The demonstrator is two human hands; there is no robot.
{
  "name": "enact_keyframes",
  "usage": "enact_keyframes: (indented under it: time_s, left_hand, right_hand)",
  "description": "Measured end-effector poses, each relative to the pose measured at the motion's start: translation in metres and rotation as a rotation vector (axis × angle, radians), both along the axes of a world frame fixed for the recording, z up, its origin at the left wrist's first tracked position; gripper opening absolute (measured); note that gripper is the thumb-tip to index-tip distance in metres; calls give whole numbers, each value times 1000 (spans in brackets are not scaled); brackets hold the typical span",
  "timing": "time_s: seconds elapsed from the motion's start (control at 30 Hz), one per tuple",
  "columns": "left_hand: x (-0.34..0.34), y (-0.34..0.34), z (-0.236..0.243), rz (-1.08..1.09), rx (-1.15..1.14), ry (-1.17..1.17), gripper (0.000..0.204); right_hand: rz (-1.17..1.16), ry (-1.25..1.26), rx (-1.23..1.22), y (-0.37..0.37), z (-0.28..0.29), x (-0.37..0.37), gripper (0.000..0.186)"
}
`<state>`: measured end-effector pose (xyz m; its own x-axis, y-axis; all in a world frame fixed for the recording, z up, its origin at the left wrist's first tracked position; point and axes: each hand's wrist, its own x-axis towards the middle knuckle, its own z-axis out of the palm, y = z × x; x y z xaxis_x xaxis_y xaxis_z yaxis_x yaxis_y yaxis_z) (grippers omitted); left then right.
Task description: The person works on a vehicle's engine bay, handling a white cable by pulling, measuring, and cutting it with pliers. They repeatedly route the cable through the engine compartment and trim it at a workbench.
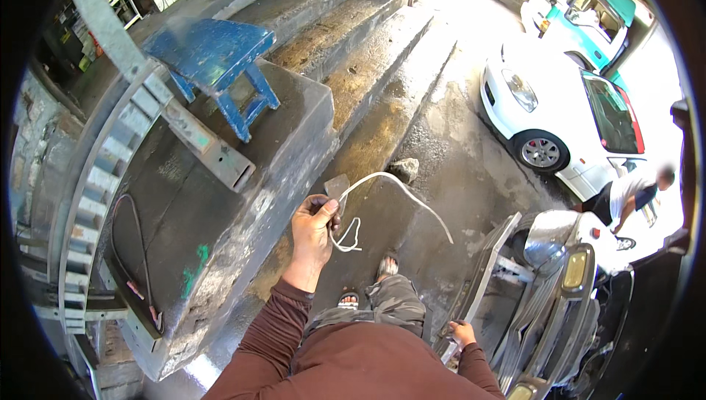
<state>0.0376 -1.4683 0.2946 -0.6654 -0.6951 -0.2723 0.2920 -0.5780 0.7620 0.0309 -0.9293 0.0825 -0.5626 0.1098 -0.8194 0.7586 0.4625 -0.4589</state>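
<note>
My left hand [315, 234] is raised over the wet ground, its thumb and fingers pinched together. From the pinch a thin white cord [407, 188] arcs out to the right, and a shorter loop of it dangles below the fingers. A small flat grey piece [337, 187] sticks up from the same grip; its lower part is hidden by the fingers. Low on the right, my right hand [462, 332] has its fingers curled at the edge of a vehicle's metal bumper [482, 282]. How firmly it grips there is hard to see.
A blue wooden stool [209, 51] stands on a concrete ledge [294, 98] to the left, beside a curved metal frame [95, 201]. A stone [404, 170] lies ahead. A white car [548, 117] is parked far right; another person [625, 194] bends near the vehicle front [559, 275].
</note>
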Motion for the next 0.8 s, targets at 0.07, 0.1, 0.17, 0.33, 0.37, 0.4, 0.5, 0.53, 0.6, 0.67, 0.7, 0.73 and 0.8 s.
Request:
enact_keyframes:
  time_s: [0.07,0.1,0.17,0.33,0.37,0.4,0.5,0.53,0.6,0.67,0.7,0.73,0.8]
  left_hand:
    - [-60,-19,-2,-33,63,42,15]
    - [-90,-28,-4,-34,36,75,14]
    - [-154,-54,-9,-42,70,79,15]
    - [-312,-125,-24,-6,121,53,19]
    - [-336,-139,-22,11,123,51,18]
    - [-360,-154,-20,32,124,48,16]
    - [-419,-209,12,161,12,31,15]
    - [-433,-232,23,212,14,41,15]
    - [-463,-289,35,240,112,146,12]
    - [-462,-335,48,427,-15,107,9]
    - [-485,-359,49,434,23,144,9]
    - [-522,-384,40,390,108,296,9]
    - [-542,-426,30,442,126,282,9]
  right_hand:
    - [136,-10,33,-20,-17,-38,32]
    - [212,-13,43,-32,-33,-60,32]
    - [266,-85,41,-60,-50,-112,42]
    - [1403,-179,265,-65,-127,-248,45]
    - [1712,-25,322,-64,-140,-273,35]
    - [1525,-205,344,-69,-155,-319,31]
    - [886,-340,341,-194,-133,-477,26]
    - [965,-95,376,-215,-145,-540,30]
    - [981,487,412,-196,-190,-694,36]
    - [702,145,-122,-426,-125,-768,19]
    - [776,325,-90,-454,-116,-827,24]
    - [799,632,28,-440,-124,-905,29]
    - [885,668,16,-562,-100,-940,27]
